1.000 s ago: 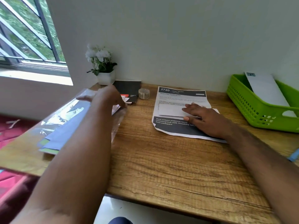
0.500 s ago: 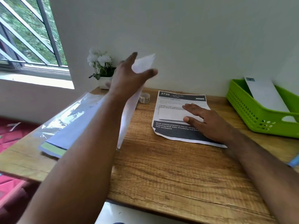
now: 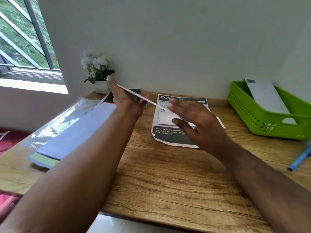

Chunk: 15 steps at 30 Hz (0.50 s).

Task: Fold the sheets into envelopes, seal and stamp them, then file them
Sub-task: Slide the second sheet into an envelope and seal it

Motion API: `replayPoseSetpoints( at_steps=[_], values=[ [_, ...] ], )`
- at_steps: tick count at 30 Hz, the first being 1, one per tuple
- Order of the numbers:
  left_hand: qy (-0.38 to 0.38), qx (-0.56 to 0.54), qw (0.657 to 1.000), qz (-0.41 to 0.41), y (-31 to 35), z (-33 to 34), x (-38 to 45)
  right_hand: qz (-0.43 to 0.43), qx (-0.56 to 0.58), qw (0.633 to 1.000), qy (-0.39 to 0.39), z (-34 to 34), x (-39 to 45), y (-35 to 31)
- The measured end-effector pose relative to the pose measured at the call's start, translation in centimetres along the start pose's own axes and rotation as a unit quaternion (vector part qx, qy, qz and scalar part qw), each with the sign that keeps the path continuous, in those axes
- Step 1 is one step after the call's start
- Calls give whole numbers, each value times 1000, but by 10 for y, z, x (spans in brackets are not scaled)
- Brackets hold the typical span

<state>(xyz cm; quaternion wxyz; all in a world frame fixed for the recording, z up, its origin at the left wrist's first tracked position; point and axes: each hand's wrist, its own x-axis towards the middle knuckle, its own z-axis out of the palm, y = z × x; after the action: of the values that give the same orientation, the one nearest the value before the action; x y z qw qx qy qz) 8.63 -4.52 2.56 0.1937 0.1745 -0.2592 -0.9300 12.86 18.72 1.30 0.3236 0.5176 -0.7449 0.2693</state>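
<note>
Paper sheet (image 3: 143, 98) edge-on above the desk (image 3: 168, 174), pinched in the left hand (image 3: 127, 101); right hand (image 3: 198, 121) hovers beside, fingers loosely spread, near the green basket (image 3: 262, 121).

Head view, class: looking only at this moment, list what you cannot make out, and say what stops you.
- White sheet in the left hand: seen edge-on, so its face is hidden.
- Printed page: the right hand covers its middle; the small text is too small.
- Envelope in the green basket: lower end behind the wall; stamp too small.
- Blue pen: cut off by the right edge.
</note>
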Motion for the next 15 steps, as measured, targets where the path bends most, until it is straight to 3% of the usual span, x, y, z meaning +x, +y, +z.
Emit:
replayPoseSetpoints(
  at_steps=[2, 7, 12, 15],
  values=[
    [-49, 9, 999, 5, -7, 4, -13, -3, -11, 1000, 13, 1, -3, 10],
    [-208, 72, 971, -91, -36, 15, -41, 21, -29, 998, -49, 1, -6, 26],
    [-221, 119, 959, -129, -43, 16, -46, 124, 61, 979, -152, 0, -7, 22],
    [-210, 109, 964, -122, -40, 15, -45, 166, 125, 966, -153, 1, -7, 18]
  ],
)
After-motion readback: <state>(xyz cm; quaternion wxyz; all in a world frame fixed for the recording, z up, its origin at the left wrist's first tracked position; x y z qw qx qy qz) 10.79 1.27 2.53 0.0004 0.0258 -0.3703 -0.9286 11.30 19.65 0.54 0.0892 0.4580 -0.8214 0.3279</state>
